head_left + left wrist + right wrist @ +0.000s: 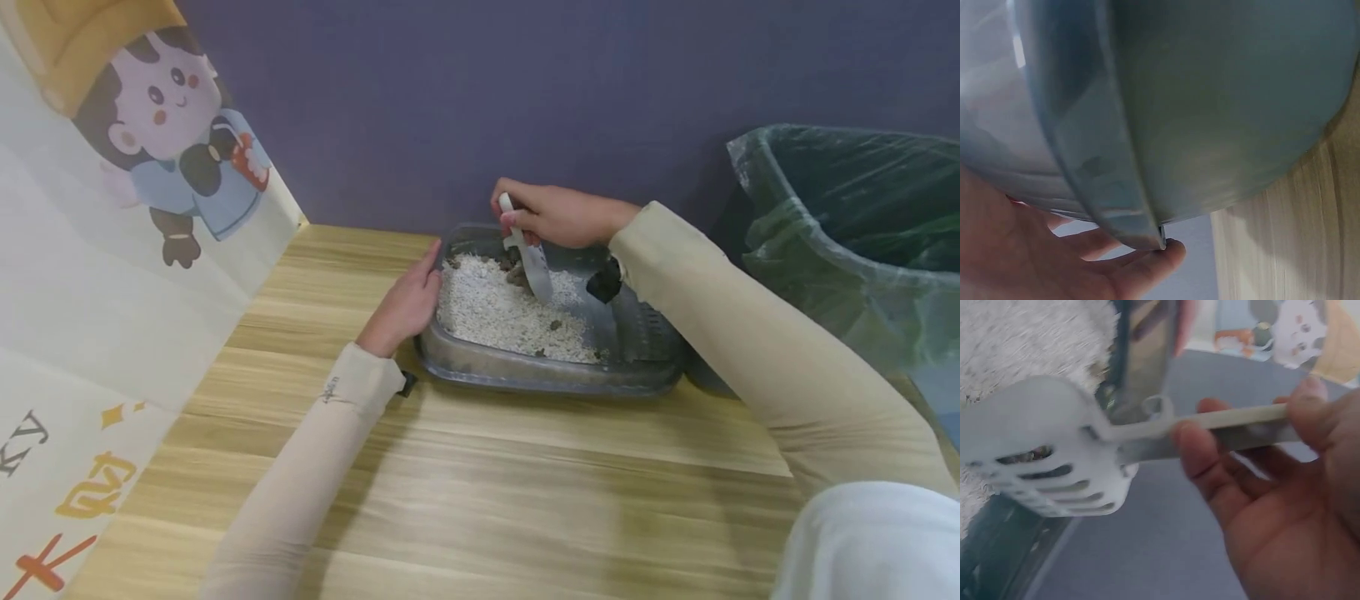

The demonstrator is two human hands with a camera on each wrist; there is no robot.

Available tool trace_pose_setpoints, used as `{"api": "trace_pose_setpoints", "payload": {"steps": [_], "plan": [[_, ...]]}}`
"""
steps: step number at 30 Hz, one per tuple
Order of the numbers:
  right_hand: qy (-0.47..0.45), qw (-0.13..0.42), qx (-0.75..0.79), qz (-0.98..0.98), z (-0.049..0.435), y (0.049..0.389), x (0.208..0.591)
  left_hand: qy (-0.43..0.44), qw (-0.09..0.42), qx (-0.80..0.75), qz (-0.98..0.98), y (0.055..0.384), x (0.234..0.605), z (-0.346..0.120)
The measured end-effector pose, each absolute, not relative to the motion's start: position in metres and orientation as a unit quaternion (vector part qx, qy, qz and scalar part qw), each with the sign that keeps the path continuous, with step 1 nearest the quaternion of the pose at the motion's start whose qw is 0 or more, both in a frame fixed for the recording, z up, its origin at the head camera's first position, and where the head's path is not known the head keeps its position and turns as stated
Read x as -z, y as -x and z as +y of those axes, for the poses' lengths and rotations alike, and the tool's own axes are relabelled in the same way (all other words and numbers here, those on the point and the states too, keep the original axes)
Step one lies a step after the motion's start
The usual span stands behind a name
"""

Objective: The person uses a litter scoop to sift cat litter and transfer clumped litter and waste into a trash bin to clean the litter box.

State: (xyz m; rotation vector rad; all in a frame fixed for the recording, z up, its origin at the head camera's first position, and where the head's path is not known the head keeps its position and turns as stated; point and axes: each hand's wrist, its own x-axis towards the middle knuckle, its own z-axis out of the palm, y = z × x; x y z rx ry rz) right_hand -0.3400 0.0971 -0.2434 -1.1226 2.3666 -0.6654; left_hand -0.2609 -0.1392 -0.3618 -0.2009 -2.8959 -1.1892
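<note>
A grey litter box [551, 377] stands on the wooden table, with pale litter [495, 308] and darker clumps inside. My right hand [558, 215] grips the handle of a white slotted scoop [536, 271]; its blade points down into the litter near the back wall of the box. In the right wrist view, fingers and thumb hold the scoop's handle, and the slots are visible. At the box's left side, my left hand [405, 304] rests against the rim with its fingers fairly straight. The left wrist view shows fingertips [1172, 253] touching the rim's lip; the thumb is mostly hidden.
To the right stands a bin [795, 200] lined with a clear plastic bag. A purple-grey wall [450, 108] rises right behind the box. On the left is a white wall with a cartoon figure [168, 125]. The wooden table [525, 475] extends toward me.
</note>
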Motion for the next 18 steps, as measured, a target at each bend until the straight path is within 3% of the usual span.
{"api": "trace_pose_setpoints", "payload": {"steps": [7, 13, 18], "plan": [[0.399, 0.192, 0.245, 0.863, 0.115, 0.309, 0.220, 0.072, 0.008, 0.377, -0.923, 0.261, 0.364, -0.140], [0.367, 0.199, 0.215, 0.883, 0.135, 0.298, 0.241, 0.064, 0.005, 0.376, -0.924, 0.260, 0.365, -0.141], [0.398, 0.105, 0.298, 0.861, 0.137, 0.292, 0.251, 0.070, 0.005, 0.379, -0.923, 0.260, 0.364, -0.141]]}}
